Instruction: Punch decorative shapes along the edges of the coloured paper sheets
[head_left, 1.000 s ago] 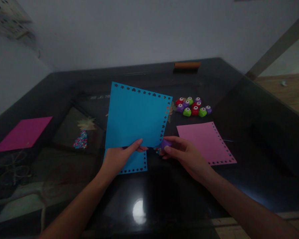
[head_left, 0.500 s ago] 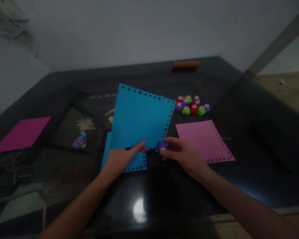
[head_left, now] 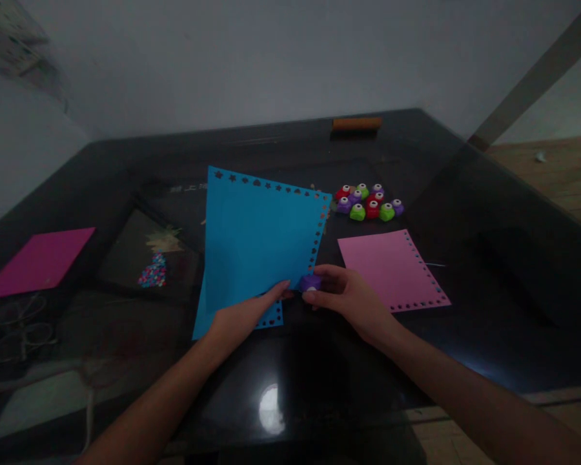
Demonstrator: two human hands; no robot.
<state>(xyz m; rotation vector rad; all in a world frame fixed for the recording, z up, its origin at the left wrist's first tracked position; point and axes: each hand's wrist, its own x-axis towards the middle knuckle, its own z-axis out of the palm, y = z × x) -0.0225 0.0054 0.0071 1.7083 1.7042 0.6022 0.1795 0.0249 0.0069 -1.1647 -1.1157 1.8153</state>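
My left hand pinches the lower edge of a blue paper sheet, which is tilted up off the table. Shaped holes, such as stars, run along its top and right edges. At the lower right corner, my right hand grips a small purple craft punch between thumb and fingers, and the punch meets the paper's edge. Partly covered beneath lies a second blue sheet, also with punched edges. Right of my right hand a pink sheet lies flat, with holes along two sides.
Several red, green and purple punches are grouped behind the pink sheet. To the left lie a magenta sheet and a pile of colourful small pieces. A brown roll rests near the back edge of the dark glossy table.
The raised blue sheet has swung a little to the left at its top. Both hands keep their holds, the punch still at the corner. The whole view has shifted slightly.
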